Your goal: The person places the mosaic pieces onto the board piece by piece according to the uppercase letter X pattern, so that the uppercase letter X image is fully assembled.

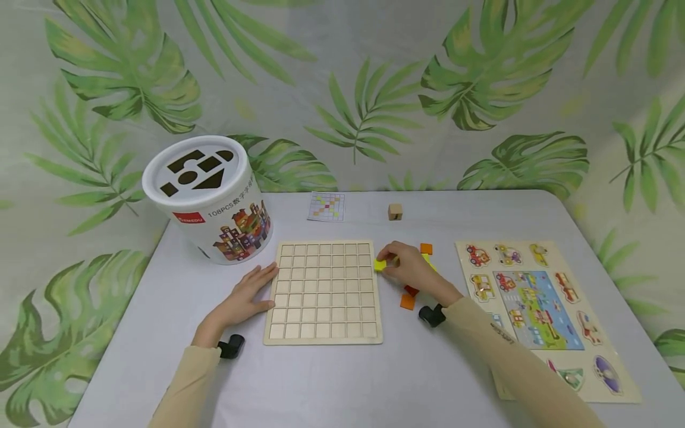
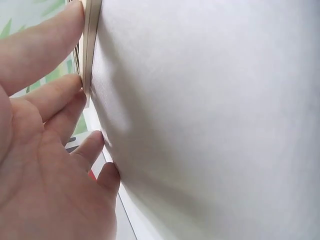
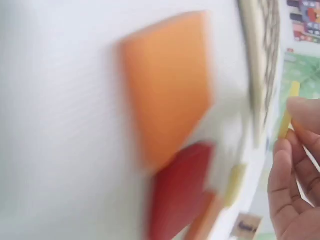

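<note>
From the head camera, the left hand (image 1: 247,295) lies flat on the table (image 1: 342,380), fingers straight and spread, their tips touching the left edge of the wooden grid board (image 1: 323,291). The right hand (image 1: 409,267) pinches a small yellow tile (image 1: 380,265) just beside the board's upper right edge; orange and red tiles (image 1: 408,297) lie on the table near that hand. A round white tub (image 1: 211,199) stands left of the board, and a vehicle puzzle board (image 1: 540,309) lies to the right. In the left wrist view, the straight fingers (image 2: 55,100) press against the board's thin edge (image 2: 90,45). The right wrist view, blurred, shows the fingers (image 3: 292,165) gripping the yellow tile (image 3: 289,107) edge-on, an orange tile (image 3: 167,85) and a red tile (image 3: 177,187) close by.
</note>
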A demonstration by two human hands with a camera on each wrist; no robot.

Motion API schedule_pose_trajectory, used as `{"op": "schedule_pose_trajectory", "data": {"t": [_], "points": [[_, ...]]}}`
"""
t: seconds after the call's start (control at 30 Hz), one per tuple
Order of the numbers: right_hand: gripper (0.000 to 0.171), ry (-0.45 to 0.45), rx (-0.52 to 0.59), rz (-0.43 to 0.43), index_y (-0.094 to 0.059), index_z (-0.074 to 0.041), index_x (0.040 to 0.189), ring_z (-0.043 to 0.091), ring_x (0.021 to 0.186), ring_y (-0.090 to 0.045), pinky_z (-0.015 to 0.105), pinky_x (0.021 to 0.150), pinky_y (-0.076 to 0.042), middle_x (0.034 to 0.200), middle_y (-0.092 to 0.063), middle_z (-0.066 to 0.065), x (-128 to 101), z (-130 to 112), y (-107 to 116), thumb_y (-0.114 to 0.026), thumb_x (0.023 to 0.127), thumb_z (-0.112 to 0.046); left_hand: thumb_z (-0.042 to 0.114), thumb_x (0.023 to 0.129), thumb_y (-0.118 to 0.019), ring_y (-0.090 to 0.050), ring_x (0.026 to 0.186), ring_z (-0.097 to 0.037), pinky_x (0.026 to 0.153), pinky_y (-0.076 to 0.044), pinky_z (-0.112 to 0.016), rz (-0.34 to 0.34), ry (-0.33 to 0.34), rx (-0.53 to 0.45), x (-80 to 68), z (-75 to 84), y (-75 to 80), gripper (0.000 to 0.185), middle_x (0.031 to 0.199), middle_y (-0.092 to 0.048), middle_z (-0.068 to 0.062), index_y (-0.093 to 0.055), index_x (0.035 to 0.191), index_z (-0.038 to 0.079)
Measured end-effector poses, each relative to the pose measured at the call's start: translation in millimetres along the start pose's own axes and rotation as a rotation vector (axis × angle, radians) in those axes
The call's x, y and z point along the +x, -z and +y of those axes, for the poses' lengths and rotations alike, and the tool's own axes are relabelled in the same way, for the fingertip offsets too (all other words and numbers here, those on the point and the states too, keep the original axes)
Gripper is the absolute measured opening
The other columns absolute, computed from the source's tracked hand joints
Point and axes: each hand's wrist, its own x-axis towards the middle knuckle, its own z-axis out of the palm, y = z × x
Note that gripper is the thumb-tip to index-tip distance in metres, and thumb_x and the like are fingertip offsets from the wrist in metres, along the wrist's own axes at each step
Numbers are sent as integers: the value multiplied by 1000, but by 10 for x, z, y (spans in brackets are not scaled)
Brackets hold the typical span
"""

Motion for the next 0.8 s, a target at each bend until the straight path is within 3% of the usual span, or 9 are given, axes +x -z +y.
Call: {"op": "schedule_pose_trajectory", "data": {"t": [0.27,0.53,0.8], "points": [[19,159,79,-31,-62,-3,96,18,85,-54,24,68,-49,93,-58,5,414,-339,-247,-65,77,0,19,84,-63,-1,133,-39,100,-4,-63,-39,-5,-25,-12,18,31,71,149,-15,-8,-24,143,8],[19,114,60,-131,-62,-4,98,15,88,-54,22,76,-46,96,-58,4,767,-637,-623,-65,80,-2,18,83,-63,-2,133,-38,100,-4,-63,-53,14,-34,19,60,35,72,149,-15,-9,-25,142,8],[15,117,-35,-172,-65,-4,93,14,78,-52,21,71,-44,88,-59,5,997,-869,-861,-65,78,0,17,83,-63,-2,133,-37,100,-4,-62,-52,58,-37,13,89,35,71,149,-15,-9,-25,142,8]]}}
